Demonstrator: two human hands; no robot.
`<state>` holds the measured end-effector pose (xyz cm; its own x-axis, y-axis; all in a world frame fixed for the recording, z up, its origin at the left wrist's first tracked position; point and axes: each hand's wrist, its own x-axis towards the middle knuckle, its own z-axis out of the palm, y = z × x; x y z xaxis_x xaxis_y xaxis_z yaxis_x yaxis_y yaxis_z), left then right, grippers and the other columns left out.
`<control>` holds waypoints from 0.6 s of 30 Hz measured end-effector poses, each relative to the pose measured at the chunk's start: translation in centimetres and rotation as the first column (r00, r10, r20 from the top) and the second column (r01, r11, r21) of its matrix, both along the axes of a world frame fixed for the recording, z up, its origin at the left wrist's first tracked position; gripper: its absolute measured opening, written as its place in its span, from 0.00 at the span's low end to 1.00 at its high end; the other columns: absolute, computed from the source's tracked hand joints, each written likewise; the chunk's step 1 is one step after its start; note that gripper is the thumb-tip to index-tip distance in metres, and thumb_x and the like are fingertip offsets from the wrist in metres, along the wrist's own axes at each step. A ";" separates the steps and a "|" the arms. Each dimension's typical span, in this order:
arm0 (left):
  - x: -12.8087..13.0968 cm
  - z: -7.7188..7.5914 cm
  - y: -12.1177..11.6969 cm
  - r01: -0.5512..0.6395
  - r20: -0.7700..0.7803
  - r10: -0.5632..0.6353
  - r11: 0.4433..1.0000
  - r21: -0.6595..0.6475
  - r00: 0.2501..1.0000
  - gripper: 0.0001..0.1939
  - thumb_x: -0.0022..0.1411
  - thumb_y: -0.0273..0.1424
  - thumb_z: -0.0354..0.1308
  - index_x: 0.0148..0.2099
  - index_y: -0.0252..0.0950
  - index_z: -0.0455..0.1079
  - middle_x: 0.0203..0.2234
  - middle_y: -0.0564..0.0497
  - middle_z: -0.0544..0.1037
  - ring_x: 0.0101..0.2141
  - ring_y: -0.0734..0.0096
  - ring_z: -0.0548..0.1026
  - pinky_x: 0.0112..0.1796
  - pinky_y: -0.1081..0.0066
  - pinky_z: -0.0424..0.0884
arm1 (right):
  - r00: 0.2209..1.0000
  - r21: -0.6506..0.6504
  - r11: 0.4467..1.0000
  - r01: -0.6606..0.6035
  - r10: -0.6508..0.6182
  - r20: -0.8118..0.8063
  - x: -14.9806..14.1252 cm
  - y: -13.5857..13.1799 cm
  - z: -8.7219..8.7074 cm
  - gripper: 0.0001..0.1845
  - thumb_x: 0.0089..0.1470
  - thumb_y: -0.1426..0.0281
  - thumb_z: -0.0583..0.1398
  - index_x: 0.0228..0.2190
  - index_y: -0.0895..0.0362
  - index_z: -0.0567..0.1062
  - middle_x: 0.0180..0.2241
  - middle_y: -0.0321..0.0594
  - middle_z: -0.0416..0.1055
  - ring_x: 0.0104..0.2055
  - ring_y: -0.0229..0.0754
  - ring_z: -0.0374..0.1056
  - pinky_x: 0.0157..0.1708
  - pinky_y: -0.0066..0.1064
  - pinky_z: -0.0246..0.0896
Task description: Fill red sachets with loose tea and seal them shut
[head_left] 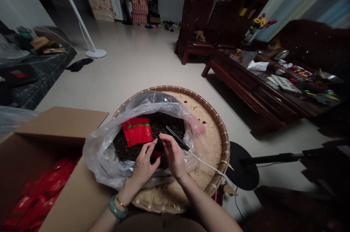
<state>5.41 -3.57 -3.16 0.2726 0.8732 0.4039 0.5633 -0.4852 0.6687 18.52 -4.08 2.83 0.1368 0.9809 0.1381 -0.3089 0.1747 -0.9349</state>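
Note:
In the head view, a clear plastic bag [95,159] lies open on a round woven bamboo tray [216,133]. Dark, dry tea leaves [166,120] fill it. A fanned stack of red packets [138,131] with green bands rests on the leaves. My left hand [144,161] curls around a small red packet [156,155], partly hidden by my fingers. My right hand [174,155] is just beside it, fingers pressed together over the packet; what they pinch is too small to make out. A slim black device [177,138] with a white cable [207,165] lies behind my right hand.
At left stands an open cardboard box [62,119] holding many red packets [41,192]. A black round stand base [243,166] is right of the tray. Farther off are a cluttered wooden table [246,82], wooden chairs [197,17] and a white fan's base [95,53].

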 end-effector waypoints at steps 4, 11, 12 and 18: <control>-0.2 -0.1 -0.2 0.006 -0.070 -0.006 1.000 0.007 0.998 0.31 0.60 0.28 0.52 0.65 0.45 0.50 0.47 0.45 0.65 0.45 0.63 0.71 0.43 0.64 0.73 | 0.972 -0.063 0.994 0.092 -0.103 -0.211 0.3 0.4 -0.2 0.17 0.58 0.56 0.52 0.38 0.53 0.75 0.45 0.42 0.71 0.53 0.45 0.64 0.55 0.42 0.57; -0.2 -1.3 -0.4 -0.079 -0.032 0.077 0.996 -0.049 0.996 0.39 0.59 0.30 0.54 0.67 0.39 0.39 0.48 0.41 0.64 0.48 0.58 0.69 0.45 0.59 0.73 | 0.958 -0.161 0.986 0.041 0.006 0.285 1.6 -0.5 -1.9 0.14 0.51 0.68 0.58 0.42 0.53 0.72 0.43 0.42 0.68 0.43 0.42 0.67 0.42 0.35 0.67; -0.3 -1.5 -0.4 -0.082 -0.020 0.081 0.995 -0.059 0.997 0.40 0.59 0.31 0.55 0.67 0.39 0.38 0.48 0.41 0.64 0.48 0.57 0.69 0.45 0.59 0.73 | 0.933 -0.136 0.991 0.006 0.043 0.358 1.7 -0.7 -2.1 0.17 0.50 0.70 0.59 0.44 0.52 0.71 0.45 0.43 0.67 0.41 0.42 0.67 0.39 0.34 0.68; -0.6 -1.9 -0.3 -0.005 -0.009 0.004 0.995 -0.098 1.000 0.39 0.59 0.29 0.54 0.67 0.40 0.38 0.49 0.42 0.63 0.48 0.59 0.68 0.46 0.60 0.72 | 0.789 -0.098 0.981 -0.167 0.193 0.583 1.9 -0.7 -1.6 0.22 0.49 0.75 0.57 0.47 0.53 0.71 0.43 0.43 0.68 0.30 0.37 0.65 0.27 0.28 0.64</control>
